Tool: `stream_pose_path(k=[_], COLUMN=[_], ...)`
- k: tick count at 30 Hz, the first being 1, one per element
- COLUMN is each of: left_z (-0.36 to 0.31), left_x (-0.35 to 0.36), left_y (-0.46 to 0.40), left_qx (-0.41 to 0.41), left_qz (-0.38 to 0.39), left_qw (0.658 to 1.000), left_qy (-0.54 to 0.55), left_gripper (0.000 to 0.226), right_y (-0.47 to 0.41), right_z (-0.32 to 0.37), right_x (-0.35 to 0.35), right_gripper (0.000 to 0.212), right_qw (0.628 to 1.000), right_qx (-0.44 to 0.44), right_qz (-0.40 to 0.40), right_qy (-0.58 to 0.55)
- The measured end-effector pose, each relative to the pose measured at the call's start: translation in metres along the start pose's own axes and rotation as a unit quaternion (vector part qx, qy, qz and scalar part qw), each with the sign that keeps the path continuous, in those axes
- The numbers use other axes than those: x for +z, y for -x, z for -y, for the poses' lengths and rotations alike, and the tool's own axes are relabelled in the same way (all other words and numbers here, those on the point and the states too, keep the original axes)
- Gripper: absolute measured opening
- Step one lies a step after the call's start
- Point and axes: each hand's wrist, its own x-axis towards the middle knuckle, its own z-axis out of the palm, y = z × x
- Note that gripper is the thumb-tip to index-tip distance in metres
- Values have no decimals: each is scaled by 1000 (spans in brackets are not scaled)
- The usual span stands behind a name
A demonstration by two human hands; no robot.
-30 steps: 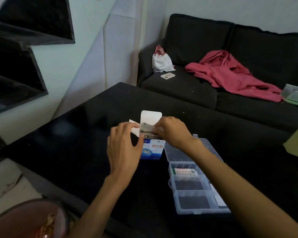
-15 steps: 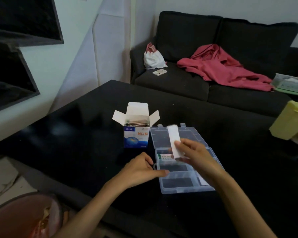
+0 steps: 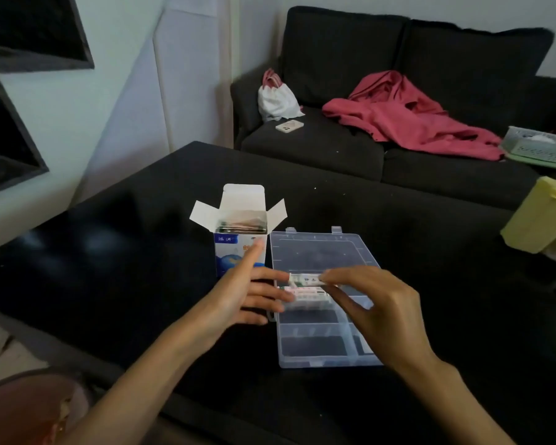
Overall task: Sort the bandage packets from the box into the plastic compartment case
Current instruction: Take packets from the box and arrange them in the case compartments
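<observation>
Lowered now, the bandage packet (image 3: 304, 279) lies flat over the case (image 3: 321, 356)'s top-left compartment, pinched by the right hand (image 3: 371, 303); the left hand (image 3: 238, 292), fingers spread, steadies its other end; more packets wait in the box (image 3: 239, 248).

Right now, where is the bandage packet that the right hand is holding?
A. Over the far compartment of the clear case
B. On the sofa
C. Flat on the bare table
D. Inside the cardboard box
A: the right hand pinches the bandage packet just above the far compartment of the plastic case, beside the open box.
</observation>
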Motion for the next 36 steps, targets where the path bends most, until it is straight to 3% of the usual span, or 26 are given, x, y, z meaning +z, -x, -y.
stream_pose_path(k=[2,4,6,9,11,12,14,15,16,21,25,27,31,33,34,36], left_z=[1,7,12,16,17,17,17,17,18,15,15,16,19,21,22,24], left_x=[2,5,9,10,10,11,13,14,15,20,19,21,32,40,44,50], left_y=[-1,-3,-6,-9,-11,-12,-13,-12,-12,-11,-11,-11,-13,-14,-15,-17], left_qx=[-18,7,31,66,110,133,163,171,176,179,180,189,197,184,172,148], left_qz=[62,90,76,30,-7,-23,-35,-29,-17,7,-5,-27,-71,-74,-66,-47], left_qw=[997,995,996,997,994,991,985,984,984,984,984,981,974,976,978,982], left_qy=[49,52,43,40,17,-4,-32,-35,-34,-15,12,24,81,94,100,103], left_gripper=[55,34,22,24,26,28,30,30,30,31,31,31,30,27,26,25], right_y=[5,8,6,4,1,0,-7,-10,-11,-8,-9,-10,-7,-5,-5,-5], right_z=[-7,-9,-9,-12,-11,-8,-3,-1,-1,-3,1,3,6,9,12,17], right_x=[4,6,6,7,6,3,-1,-2,-1,0,-4,-3,7,12,14,17], right_gripper=[28,30,30,25,41,48,35,25,24,12,20,23,17,20,21,20], right_qw=[993,989,991,991,998,984,874,816,790,810,806,788,687,655,653,688], right_qx=[-68,-69,-56,-60,51,157,353,409,435,418,401,414,480,483,480,469], right_qz=[-7,-4,1,20,6,2,21,37,50,4,14,24,27,3,-13,-47], right_qy=[101,128,123,121,27,-82,-335,-406,-429,-411,-436,-455,-545,-580,-586,-552])
